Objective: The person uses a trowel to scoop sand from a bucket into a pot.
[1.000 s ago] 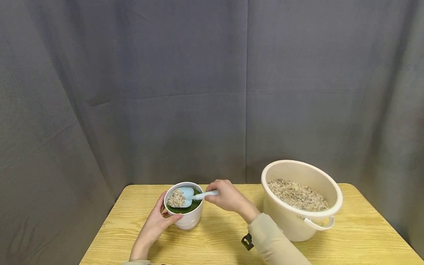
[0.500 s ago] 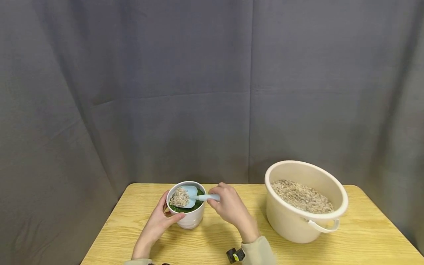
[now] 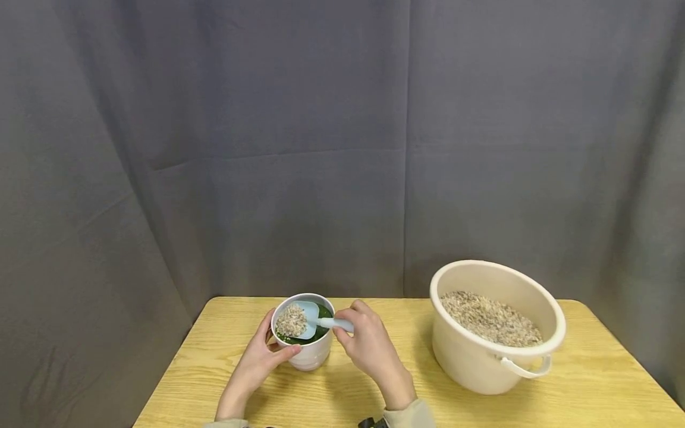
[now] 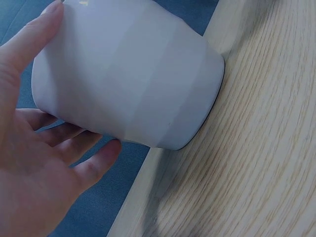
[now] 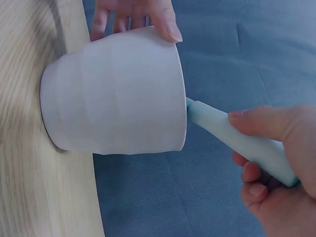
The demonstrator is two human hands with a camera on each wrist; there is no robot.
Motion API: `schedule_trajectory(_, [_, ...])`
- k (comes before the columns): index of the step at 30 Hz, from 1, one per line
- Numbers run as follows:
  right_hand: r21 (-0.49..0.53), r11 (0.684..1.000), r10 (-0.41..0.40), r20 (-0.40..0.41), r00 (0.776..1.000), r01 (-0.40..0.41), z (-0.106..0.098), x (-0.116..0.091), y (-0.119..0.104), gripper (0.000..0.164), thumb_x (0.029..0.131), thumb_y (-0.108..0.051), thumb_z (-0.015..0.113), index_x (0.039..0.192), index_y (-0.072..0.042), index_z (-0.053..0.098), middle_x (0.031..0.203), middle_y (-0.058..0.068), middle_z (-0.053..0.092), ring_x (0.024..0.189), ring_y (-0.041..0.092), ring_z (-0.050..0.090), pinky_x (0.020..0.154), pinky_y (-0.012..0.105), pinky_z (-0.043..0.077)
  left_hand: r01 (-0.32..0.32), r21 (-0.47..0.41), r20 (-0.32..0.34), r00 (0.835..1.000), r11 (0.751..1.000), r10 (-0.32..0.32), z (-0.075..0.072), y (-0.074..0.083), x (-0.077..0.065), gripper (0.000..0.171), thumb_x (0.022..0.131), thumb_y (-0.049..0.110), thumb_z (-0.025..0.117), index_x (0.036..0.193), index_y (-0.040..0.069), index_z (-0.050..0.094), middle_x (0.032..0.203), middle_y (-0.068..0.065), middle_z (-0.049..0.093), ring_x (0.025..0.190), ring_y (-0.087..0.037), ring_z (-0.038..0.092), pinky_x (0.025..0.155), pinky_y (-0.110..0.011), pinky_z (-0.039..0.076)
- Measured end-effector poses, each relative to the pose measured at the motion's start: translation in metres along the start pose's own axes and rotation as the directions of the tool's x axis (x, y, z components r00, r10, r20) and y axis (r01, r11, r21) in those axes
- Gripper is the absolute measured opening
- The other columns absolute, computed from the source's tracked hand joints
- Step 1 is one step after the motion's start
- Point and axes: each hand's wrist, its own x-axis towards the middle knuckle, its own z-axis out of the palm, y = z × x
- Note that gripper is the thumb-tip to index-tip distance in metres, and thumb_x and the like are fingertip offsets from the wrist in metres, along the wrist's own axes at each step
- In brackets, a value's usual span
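A white pot [image 3: 309, 358] with a stepped, banded side stands upright on the table, left of the middle in the head view. Its inside shows dark green [image 3: 323, 330]. My left hand [image 3: 258, 358] grips the pot from the left, thumb on the near side and fingers round the back; in the left wrist view the thumb [image 4: 34, 34] lies near the rim. My right hand [image 3: 370, 345] holds the pale blue handle of a small trowel [image 5: 229, 131]. Its blade lies over the pot's mouth, carrying a heap of tan gravel [image 3: 291, 321].
A cream bucket [image 3: 471, 365] with a white handle stands on the right part of the wooden table [image 3: 203, 362], tilted. Mixed tan and grey gravel [image 3: 492, 321] lies inside it. Grey curtains [image 3: 299, 148] hang behind and at the left.
My right forearm has swung left and lower, with the trowel staying over the pot. A few grains now show on the green below the heap. The whole head view has shifted slightly.
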Motion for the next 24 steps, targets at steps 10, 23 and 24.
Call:
schedule_trajectory(10, [0.014,1.000,-0.025,-0.032,0.999,0.026,0.0042,-0.0033,0.0025,0.018,0.075,-0.001,0.082,0.089,-0.010,0.074,0.081,-0.007,0.054,0.068,0.008,0.049,0.060,0.025,0.048,0.001,-0.009,0.009,1.000,1.000,-0.001,-0.0005,-0.0011,-0.0020,0.100,0.078,0.017,0.084,0.155,0.009,0.021,0.147,-0.018,0.041,0.126,-0.032,0.047,0.098,-0.043,0.047])
schedule_trajectory(23, [0.004,0.997,-0.075,-0.051,0.996,0.075,0.0052,-0.0017,0.0044,0.019,0.075,0.000,0.082,0.090,-0.009,0.074,0.081,-0.007,0.052,0.068,0.007,0.048,0.060,0.023,0.046,0.014,0.013,0.009,1.000,1.000,-0.014,-0.0013,-0.0020,-0.0011,0.099,0.078,0.021,0.084,0.155,0.013,0.021,0.147,-0.016,0.041,0.127,-0.032,0.047,0.098,-0.043,0.047])
schedule_trajectory(24, [0.003,0.997,-0.074,-0.050,0.996,0.074,0.0054,-0.0019,0.0047,0.019,0.075,0.000,0.082,0.091,-0.009,0.074,0.081,-0.007,0.052,0.068,0.008,0.048,0.060,0.023,0.046,0.015,0.013,0.012,1.000,1.000,-0.015,-0.0012,-0.0020,-0.0008,0.099,0.079,0.021,0.084,0.155,0.013,0.021,0.148,-0.016,0.041,0.128,-0.032,0.046,0.099,-0.043,0.047])
